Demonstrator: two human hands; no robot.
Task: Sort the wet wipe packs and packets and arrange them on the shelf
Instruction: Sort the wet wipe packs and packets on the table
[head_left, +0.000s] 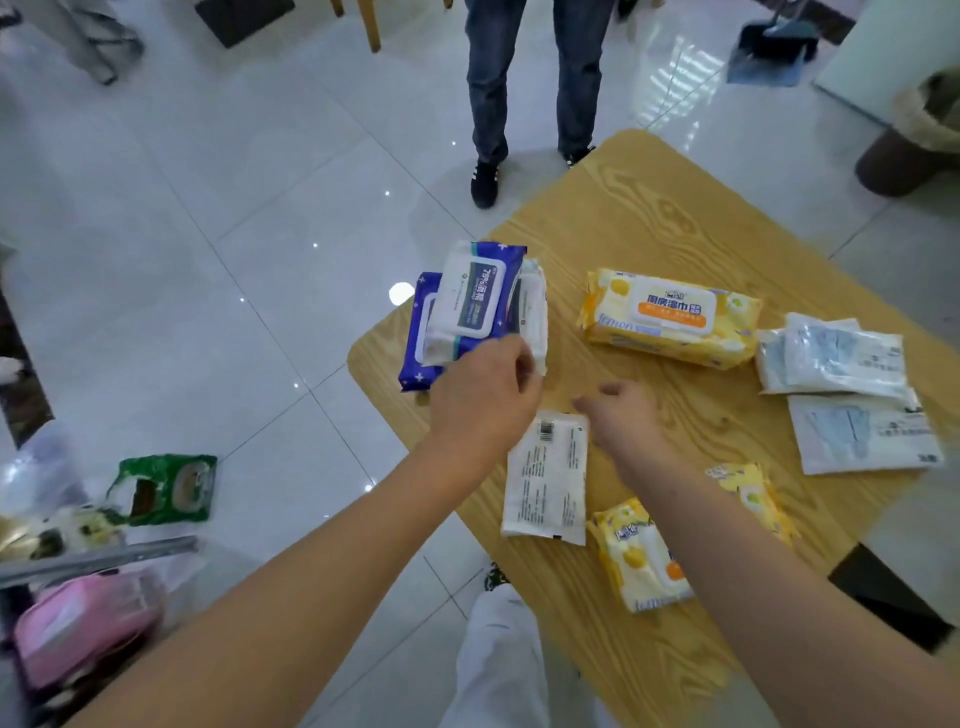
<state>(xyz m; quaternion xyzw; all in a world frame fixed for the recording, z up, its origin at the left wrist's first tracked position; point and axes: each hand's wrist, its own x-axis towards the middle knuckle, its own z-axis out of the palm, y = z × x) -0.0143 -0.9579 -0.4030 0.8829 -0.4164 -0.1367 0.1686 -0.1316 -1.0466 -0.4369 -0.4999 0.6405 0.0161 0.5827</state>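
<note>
On the left corner of a wooden table (649, 218) lies a stack of blue and white wet wipe packs (470, 306). My left hand (480, 400) grips the near edge of the top pack. My right hand (621, 415) hovers with loosely curled fingers and holds nothing, just above a flat white packet (548, 486). A large yellow lemon pack (670, 319) lies in the table's middle. Two smaller yellow packs (641, 558) (753, 496) lie near me. Several clear flat packets (844, 364) (865, 434) sit at the right.
A person in jeans and dark shoes (535, 93) stands on the tiled floor just beyond the table. A green packet (166, 488) and pink packs (83, 623) sit on a low rack at the left. A dustpan (774, 49) stands far right.
</note>
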